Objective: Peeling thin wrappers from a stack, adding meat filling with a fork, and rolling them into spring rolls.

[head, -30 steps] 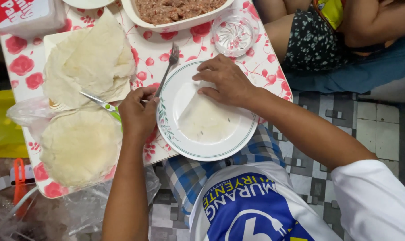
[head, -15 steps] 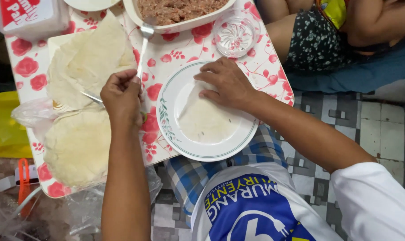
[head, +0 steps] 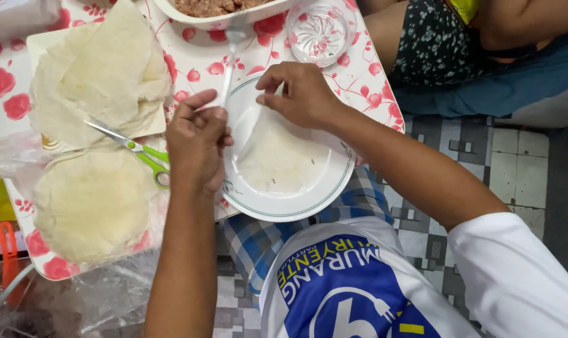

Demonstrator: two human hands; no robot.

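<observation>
My left hand (head: pixel 196 147) is closed around the handle of a metal spoon (head: pixel 229 62), whose bowl end reaches the rim of a white dish of minced meat (head: pixel 190 19). The fingertips of my right hand (head: pixel 299 94) pinch the far edge of a thin, pale, translucent wrapper (head: pixel 284 156). That wrapper lies flat in a white plate with a green rim line (head: pixel 284 209) at the table's near edge.
Green-handled scissors (head: pixel 133 150) lie left of my left hand, between a stack of cut wrappers (head: pixel 102 75) and round wrappers in a plastic bag (head: pixel 93 203). A small clear glass dish (head: pixel 321 28) stands on the rose-patterned table (head: pixel 371 81). Another person (head: pixel 459 44) sits at the upper right.
My left hand has carried the spoon from the plate's left rim up toward the meat dish. My right hand moved from the wrapper's middle to its far edge.
</observation>
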